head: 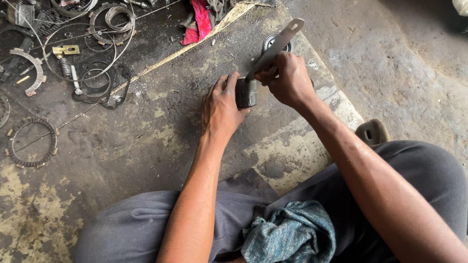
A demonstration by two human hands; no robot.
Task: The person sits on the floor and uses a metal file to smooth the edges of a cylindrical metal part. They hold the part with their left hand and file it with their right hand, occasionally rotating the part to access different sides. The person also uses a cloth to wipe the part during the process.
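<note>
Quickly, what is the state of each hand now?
Left hand: closed around a dark cylindrical part, holding it on the floor.
Right hand: closed on a flat metal bar.

A small dark metal cylinder (246,92) is standing upright on the grimy concrete floor, gripped at its sides. A flat grey metal bar (275,47) with a hole near its tip is slanting up-right from the cylinder's top.

Your left hand (219,104) grips a dark, dull metal cylinder (246,92), greasy on its surface. Your right hand (287,78) holds a flat steel bar (275,46), grey and matt. Below the cylinder, the concrete floor (146,141) is rough and stained. Further below it lies a soft, crumpled teal cloth (290,234).
</note>
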